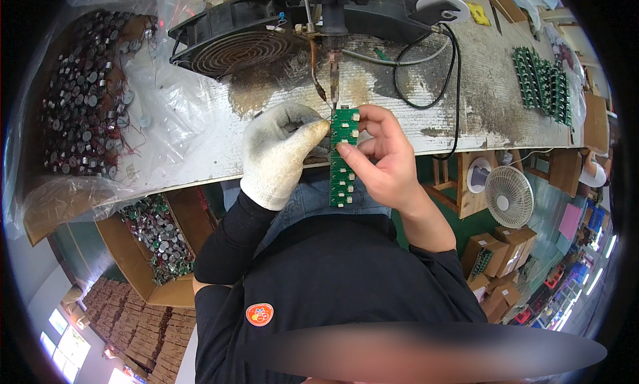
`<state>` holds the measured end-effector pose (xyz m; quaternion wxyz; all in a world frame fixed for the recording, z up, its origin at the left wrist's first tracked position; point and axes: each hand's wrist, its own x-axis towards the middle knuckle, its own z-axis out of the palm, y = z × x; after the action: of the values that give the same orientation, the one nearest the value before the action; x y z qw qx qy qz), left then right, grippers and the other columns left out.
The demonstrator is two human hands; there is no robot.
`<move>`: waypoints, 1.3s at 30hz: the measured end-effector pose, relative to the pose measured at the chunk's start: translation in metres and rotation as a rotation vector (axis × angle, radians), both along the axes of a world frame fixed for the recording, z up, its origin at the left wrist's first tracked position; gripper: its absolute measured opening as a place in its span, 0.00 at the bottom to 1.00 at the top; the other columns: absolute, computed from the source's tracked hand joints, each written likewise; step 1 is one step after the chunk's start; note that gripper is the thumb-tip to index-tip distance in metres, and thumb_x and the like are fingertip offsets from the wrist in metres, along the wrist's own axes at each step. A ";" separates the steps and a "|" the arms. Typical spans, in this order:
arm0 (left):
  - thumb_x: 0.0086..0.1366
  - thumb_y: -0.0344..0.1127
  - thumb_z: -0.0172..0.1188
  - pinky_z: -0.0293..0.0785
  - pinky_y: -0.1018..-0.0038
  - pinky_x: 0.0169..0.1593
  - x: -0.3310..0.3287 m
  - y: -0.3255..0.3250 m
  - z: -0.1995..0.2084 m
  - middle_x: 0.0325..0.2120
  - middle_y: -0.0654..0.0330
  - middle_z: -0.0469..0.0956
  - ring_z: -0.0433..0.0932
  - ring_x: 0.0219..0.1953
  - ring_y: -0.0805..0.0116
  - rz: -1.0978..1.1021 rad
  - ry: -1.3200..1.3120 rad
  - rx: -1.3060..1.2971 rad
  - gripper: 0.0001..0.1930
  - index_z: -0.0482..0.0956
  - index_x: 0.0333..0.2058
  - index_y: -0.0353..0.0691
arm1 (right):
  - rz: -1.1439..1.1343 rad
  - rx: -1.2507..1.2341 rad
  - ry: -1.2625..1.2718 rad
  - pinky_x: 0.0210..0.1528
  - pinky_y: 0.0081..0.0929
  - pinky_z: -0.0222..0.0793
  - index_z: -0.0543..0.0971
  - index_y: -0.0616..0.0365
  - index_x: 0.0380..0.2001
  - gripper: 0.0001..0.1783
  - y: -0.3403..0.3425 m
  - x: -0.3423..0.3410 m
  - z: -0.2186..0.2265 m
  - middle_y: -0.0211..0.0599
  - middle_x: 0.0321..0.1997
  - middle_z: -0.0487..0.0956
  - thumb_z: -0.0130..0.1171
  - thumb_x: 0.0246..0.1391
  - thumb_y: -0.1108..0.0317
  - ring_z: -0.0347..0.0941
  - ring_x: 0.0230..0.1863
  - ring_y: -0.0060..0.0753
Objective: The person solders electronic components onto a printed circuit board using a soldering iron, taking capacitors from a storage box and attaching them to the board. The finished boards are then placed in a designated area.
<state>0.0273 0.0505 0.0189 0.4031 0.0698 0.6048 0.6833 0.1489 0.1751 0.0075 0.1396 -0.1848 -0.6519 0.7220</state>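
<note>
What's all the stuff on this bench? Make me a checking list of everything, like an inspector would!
Surface: grey workbench, stained and scorched near the middle.
Job's things: long green circuit board strip held upright under a fixed soldering tip.
Clutter: clear bag of small metal parts; more green boards; round black fan.
Hands: gloved left hand and bare right hand both pinch the strip.
Cables: black cable loops across the bench.
Surroundings: cardboard boxes, white fan on the floor.
</note>
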 end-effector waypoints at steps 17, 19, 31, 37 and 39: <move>0.58 0.29 0.60 0.72 0.81 0.32 0.000 0.005 0.009 0.26 0.62 0.78 0.75 0.28 0.77 0.018 -0.091 0.009 0.06 0.77 0.32 0.31 | -0.011 0.029 0.020 0.21 0.11 0.62 0.62 0.65 0.52 0.24 0.002 0.000 0.002 0.39 0.41 0.74 0.57 0.53 0.79 0.71 0.22 0.12; 0.59 0.29 0.60 0.73 0.80 0.31 0.000 0.005 0.008 0.27 0.59 0.78 0.76 0.27 0.76 0.020 -0.229 0.022 0.07 0.77 0.33 0.30 | -0.004 0.025 0.002 0.21 0.11 0.62 0.62 0.65 0.52 0.24 0.003 0.001 -0.001 0.39 0.41 0.74 0.57 0.53 0.79 0.71 0.22 0.12; 0.59 0.30 0.62 0.72 0.80 0.35 -0.006 -0.013 0.008 0.30 0.61 0.79 0.76 0.31 0.77 0.032 0.088 -0.041 0.11 0.77 0.38 0.31 | -0.046 -0.177 -0.088 0.25 0.13 0.62 0.59 0.63 0.57 0.26 -0.004 -0.007 0.006 0.34 0.35 0.76 0.54 0.57 0.79 0.68 0.23 0.14; 0.56 0.24 0.63 0.69 0.83 0.32 -0.037 -0.079 0.003 0.37 0.58 0.78 0.73 0.27 0.80 0.369 0.668 -0.218 0.15 0.75 0.42 0.28 | -0.057 0.089 -0.125 0.29 0.09 0.60 0.57 0.62 0.62 0.38 0.007 0.001 0.010 0.33 0.39 0.69 0.59 0.48 0.83 0.64 0.27 0.12; 0.55 0.24 0.64 0.68 0.84 0.30 -0.054 -0.109 -0.001 0.32 0.60 0.78 0.72 0.25 0.81 0.574 0.801 -0.411 0.13 0.76 0.40 0.30 | -0.059 0.108 -0.075 0.28 0.09 0.59 0.59 0.63 0.62 0.36 0.007 0.002 -0.001 0.31 0.39 0.68 0.57 0.49 0.84 0.63 0.26 0.11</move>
<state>-0.0266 -0.0590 0.0178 -0.0569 0.0765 0.8274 0.5535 0.1507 0.1822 0.0064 0.1462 -0.2230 -0.6890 0.6739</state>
